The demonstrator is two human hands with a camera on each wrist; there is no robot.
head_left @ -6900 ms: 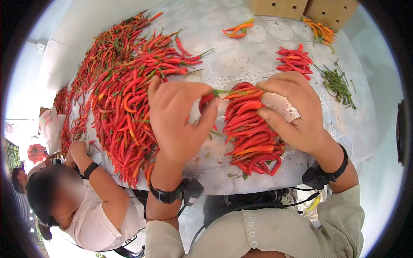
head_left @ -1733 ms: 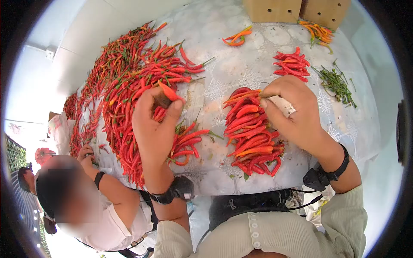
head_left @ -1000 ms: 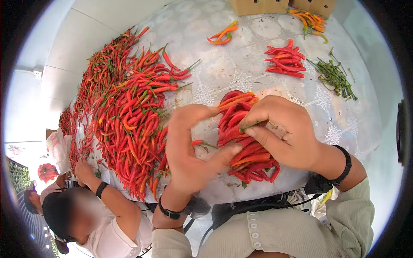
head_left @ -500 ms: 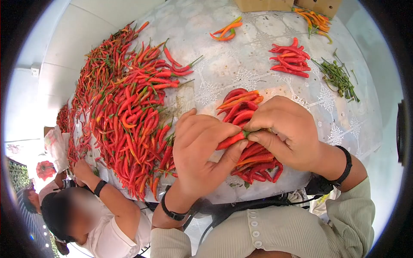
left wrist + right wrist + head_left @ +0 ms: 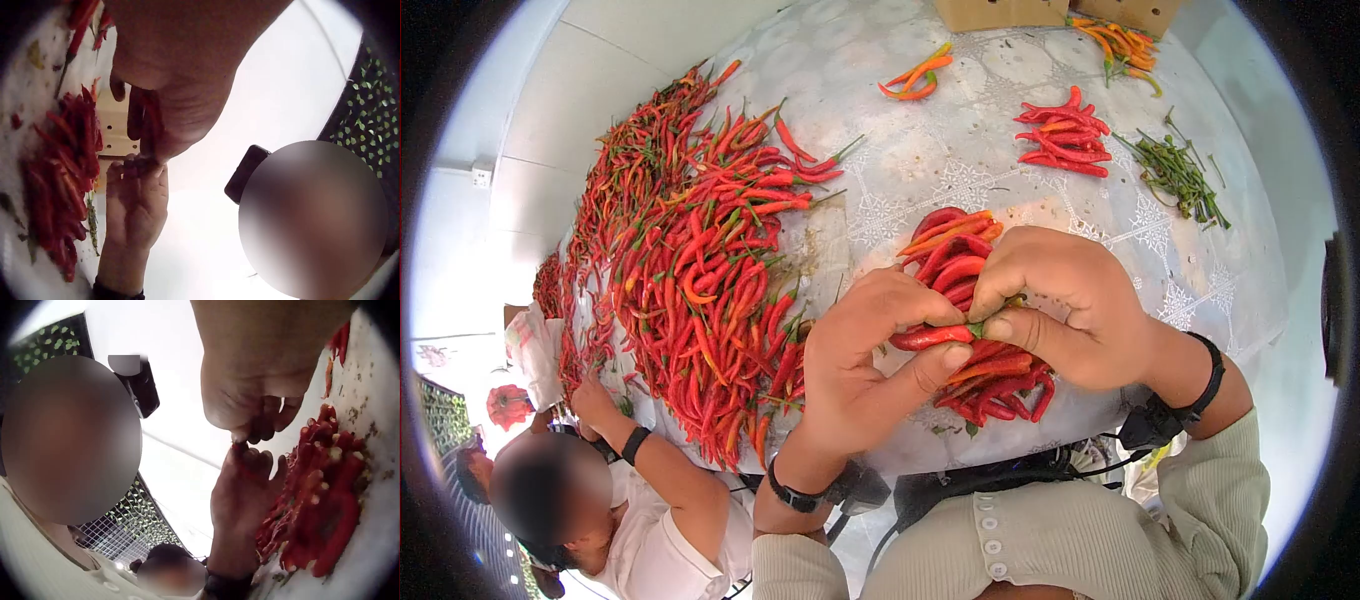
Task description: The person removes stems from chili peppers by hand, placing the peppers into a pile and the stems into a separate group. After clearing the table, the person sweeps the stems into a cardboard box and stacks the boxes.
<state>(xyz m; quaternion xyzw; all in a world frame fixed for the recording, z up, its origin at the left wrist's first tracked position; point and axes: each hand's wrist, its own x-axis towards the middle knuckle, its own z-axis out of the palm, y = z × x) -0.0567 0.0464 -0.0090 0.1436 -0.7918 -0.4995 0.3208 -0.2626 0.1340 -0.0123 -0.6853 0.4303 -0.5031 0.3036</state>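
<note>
The near table edge [image 5: 920, 462] runs just before the person's shirt [image 5: 940, 550]. Past it, the left hand [image 5: 872, 352] pinches 1 red chilli [image 5: 928, 338] by thumb and fingers; the right hand [image 5: 1082, 305] pinches at its green stem [image 5: 974, 329]. Both sit over a chilli stack [image 5: 948, 270]. A broad chilli heap [image 5: 700, 270] crowds the left, with another person [image 5: 665, 535] beside it. Patterned tablecloth [image 5: 920, 145] stretches beyond, towards a red bundle [image 5: 1065, 135], loose green stems [image 5: 1180, 180], orange chillies [image 5: 918, 78] and 2 cardboard boxes [image 5: 1000, 13].
</note>
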